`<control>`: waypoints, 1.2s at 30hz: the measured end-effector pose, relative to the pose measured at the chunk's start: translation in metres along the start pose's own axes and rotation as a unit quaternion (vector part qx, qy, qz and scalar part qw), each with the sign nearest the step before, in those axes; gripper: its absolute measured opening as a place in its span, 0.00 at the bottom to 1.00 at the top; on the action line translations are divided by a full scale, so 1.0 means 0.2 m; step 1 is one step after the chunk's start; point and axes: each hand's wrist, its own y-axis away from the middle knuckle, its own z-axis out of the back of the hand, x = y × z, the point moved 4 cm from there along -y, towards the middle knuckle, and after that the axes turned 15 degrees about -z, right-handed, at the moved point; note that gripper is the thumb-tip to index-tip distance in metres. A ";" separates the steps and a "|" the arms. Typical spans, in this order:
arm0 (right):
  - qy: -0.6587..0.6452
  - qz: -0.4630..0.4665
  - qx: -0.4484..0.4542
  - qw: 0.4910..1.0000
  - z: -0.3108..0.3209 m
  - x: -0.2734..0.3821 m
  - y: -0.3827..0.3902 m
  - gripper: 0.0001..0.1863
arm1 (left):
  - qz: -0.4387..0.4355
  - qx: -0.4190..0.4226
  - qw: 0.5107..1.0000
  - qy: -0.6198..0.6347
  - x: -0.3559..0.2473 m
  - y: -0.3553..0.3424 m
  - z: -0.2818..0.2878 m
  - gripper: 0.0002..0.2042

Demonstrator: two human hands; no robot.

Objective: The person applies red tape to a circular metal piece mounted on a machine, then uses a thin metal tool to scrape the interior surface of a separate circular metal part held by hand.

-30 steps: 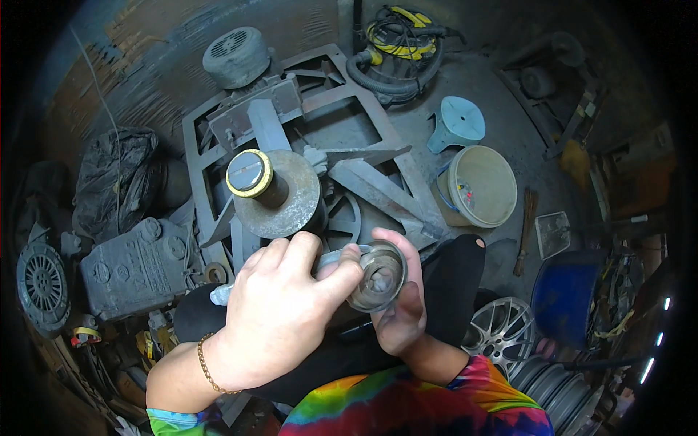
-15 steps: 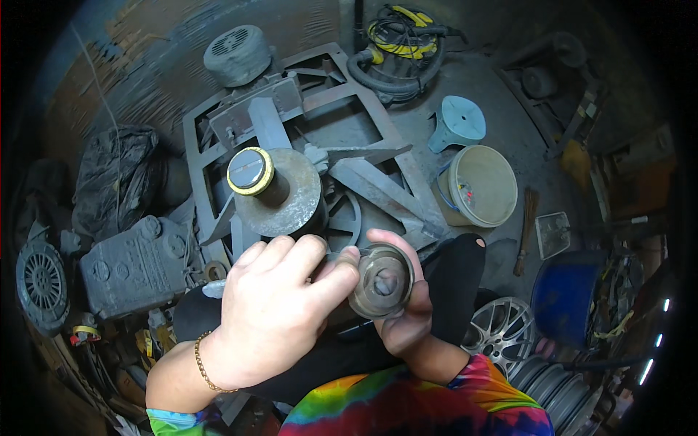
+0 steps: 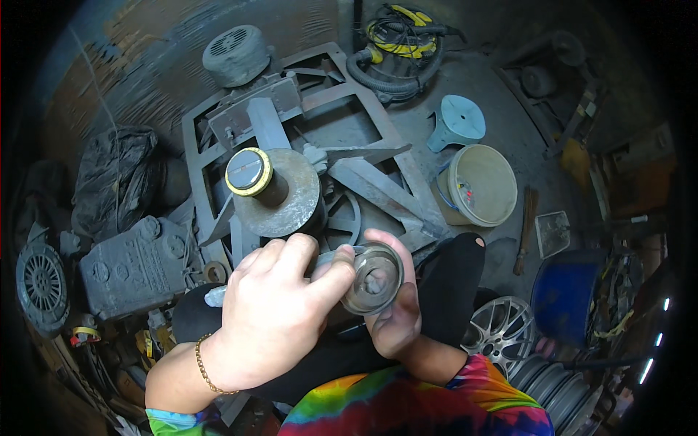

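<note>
My right hand is closed around a round, hollow metal part, shaped like a cup, with its opening tilted toward me. From the left, my left hand grips a slim tool, its thumb and fingertips at the cup's rim. The pale, cloudy handle end of that tool pokes out past the far side of my left hand. Its working tip is mostly hidden by my fingers, so its exact kind does not show. Beyond my hands stands a heavy metal disc bearing a yellow-rimmed round cap.
A steel frame with a motor lies ahead. To the right are a light-blue stool, a white bucket, a blue drum and alloy wheels. A dusty gearbox-like casing sits left; a vacuum cleaner stands at the back.
My right hand and the metal cup have shifted slightly left, and the cup has turned a little. My left hand stays nearly in place, still gripping the tool.
</note>
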 end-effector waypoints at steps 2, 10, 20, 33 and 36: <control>-0.024 -0.003 0.009 1.000 -0.01 0.00 0.00 0.50 | -0.009 -0.006 1.000 0.001 0.01 0.00 0.00 0.18; -0.016 -0.042 0.050 0.998 -0.02 0.03 0.00 0.52 | -0.027 -0.032 0.999 0.004 0.01 0.02 -0.01 0.19; -0.044 -0.053 0.080 0.994 -0.01 0.02 0.00 0.50 | -0.047 -0.053 0.997 0.028 0.01 0.03 -0.02 0.20; -0.058 -0.040 0.062 0.996 0.01 0.02 -0.01 0.47 | -0.048 -0.051 0.997 0.016 0.01 0.03 0.00 0.19; -0.029 -0.024 0.049 0.998 0.00 0.03 0.00 0.48 | -0.039 -0.043 0.998 -0.003 0.01 0.04 0.00 0.19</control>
